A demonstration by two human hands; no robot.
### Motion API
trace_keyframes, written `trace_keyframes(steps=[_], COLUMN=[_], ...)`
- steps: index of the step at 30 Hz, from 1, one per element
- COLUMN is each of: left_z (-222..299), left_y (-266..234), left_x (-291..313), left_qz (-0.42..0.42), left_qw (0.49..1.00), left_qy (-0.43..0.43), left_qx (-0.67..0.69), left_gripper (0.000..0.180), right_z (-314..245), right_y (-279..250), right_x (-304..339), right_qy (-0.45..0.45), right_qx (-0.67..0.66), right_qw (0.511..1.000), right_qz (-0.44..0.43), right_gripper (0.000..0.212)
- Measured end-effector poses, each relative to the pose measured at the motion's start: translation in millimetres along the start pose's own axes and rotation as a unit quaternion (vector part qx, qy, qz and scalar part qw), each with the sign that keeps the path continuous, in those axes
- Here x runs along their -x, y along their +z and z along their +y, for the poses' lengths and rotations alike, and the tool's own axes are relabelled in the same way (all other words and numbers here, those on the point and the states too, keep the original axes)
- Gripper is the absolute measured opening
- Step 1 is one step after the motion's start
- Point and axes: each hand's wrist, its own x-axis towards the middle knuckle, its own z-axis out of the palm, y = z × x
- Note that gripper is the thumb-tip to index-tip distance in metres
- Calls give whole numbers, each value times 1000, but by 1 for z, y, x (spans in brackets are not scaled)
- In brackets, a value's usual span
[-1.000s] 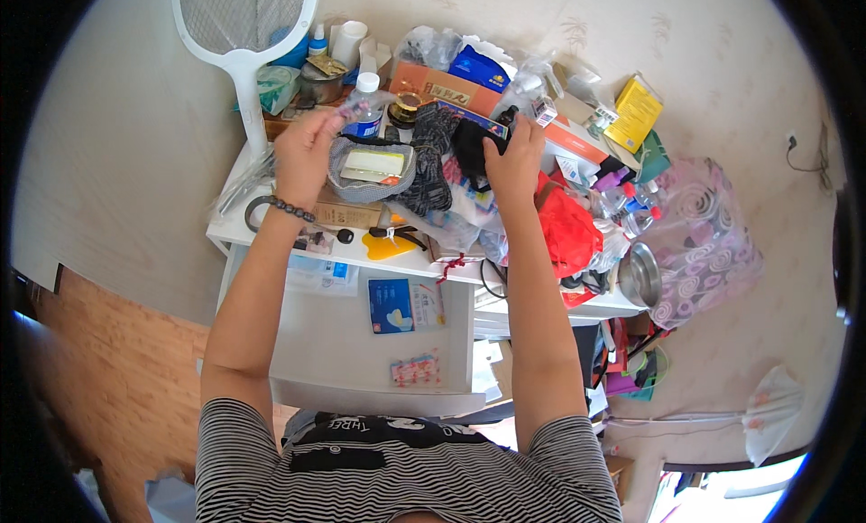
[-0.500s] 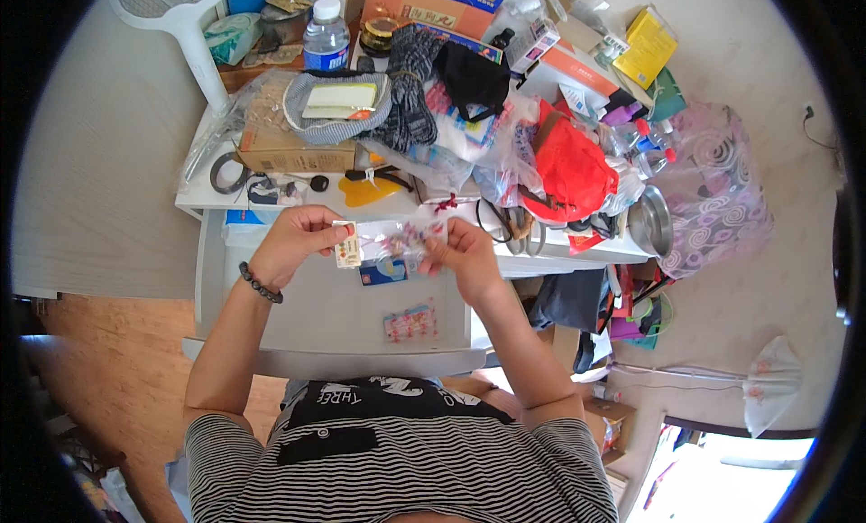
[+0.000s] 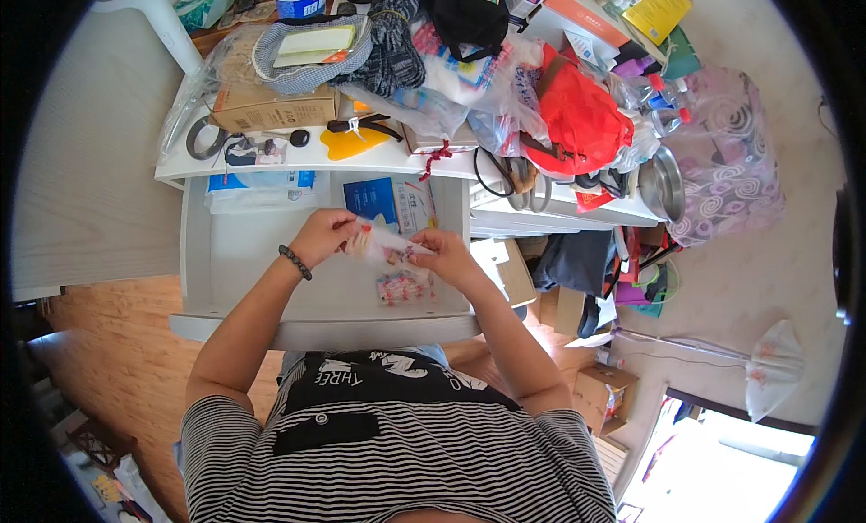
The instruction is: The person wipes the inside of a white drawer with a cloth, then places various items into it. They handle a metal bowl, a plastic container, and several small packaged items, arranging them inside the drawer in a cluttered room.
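Between my two hands hangs a small clear plastic packet (image 3: pixel 388 247) with little red and pink pieces in it, slightly blurred. The fingers of my left hand (image 3: pixel 327 237) pinch its left end. My right hand (image 3: pixel 446 256) grips the right end, which sits lower. Both hands are over an open white drawer (image 3: pixel 323 333). A second clear packet of pink pieces (image 3: pixel 405 288) lies in the drawer just below the held one. Behind my hands lies a blue-and-white box (image 3: pixel 371 200), partly covered by them. A blue-and-white plastic package (image 3: pixel 263 198) rests at the drawer's back left.
The white tabletop (image 3: pixel 298 160) behind the drawer is crowded. On it are a cardboard box (image 3: pixel 271 108), a fabric basket (image 3: pixel 271 61), a yellow heart-shaped object (image 3: pixel 354 142), a red bag (image 3: pixel 582 117) and a metal bowl (image 3: pixel 661 184). More boxes (image 3: pixel 603 397) stand at the right.
My hands have moved closer together and down toward the drawer's contents. The packet, stretched out nearly level before, now slants. The view has shifted, so more of the drawer's back part shows.
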Motion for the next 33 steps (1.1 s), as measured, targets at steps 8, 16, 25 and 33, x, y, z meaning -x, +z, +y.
trace_keyframes(steps=[8,16,25,33], left_z=[8,9,2,7], left_y=[1,2,1,3], left_x=[4,6,1,2], left_qz=[-2,39,44,67], left_qw=[998,998,997,996], left_qy=[8,-4,-13,5], left_qx=[60,55,59,60], left_gripper=[17,16,18,19], right_z=[-8,5,14,7], right_y=[0,4,4,6], right_x=[2,-3,-6,-4], right_qy=[48,30,-3,34], right_qx=[-42,-95,-38,-54], right_qw=[998,995,999,998], right_qz=[-20,-15,-2,-22], right_gripper=[19,17,18,17])
